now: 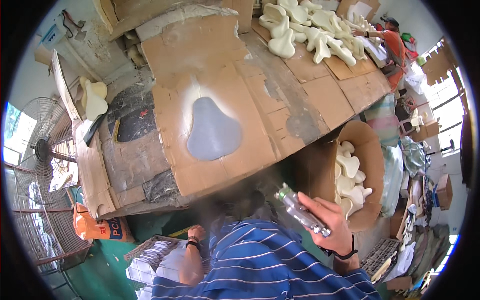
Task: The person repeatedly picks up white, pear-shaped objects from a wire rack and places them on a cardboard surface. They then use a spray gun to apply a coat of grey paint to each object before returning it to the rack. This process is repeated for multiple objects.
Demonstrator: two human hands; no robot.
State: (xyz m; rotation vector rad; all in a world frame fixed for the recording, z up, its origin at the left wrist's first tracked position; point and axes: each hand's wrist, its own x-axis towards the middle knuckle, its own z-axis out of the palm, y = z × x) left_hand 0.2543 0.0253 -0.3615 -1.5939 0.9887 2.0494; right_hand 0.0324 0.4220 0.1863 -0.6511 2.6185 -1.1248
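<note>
My right hand (327, 222) is wrapped round a metal spray gun (302, 210), whose greenish nozzle end points up and left, off the table's front edge. A faint mist hangs left of the nozzle. On the cardboard-covered table (260, 145) lies a grey saddle-shaped pad (214, 131), narrow end away from me, with a pale sprayed halo on the cardboard round its far end. Low by my side, my left hand (196, 233) has its fingers curled above a wire basket (137, 254) of white pieces. Whatever it may hold is hidden.
Cream saddle-shaped foam pieces (320, 32) are heaped at the table's far right; more fill a cardboard drum (372, 175) at right. Others stand at far left (95, 100). A large fan (42, 149) and an orange sack (107, 229) are left. Another person (393, 45) works at far right.
</note>
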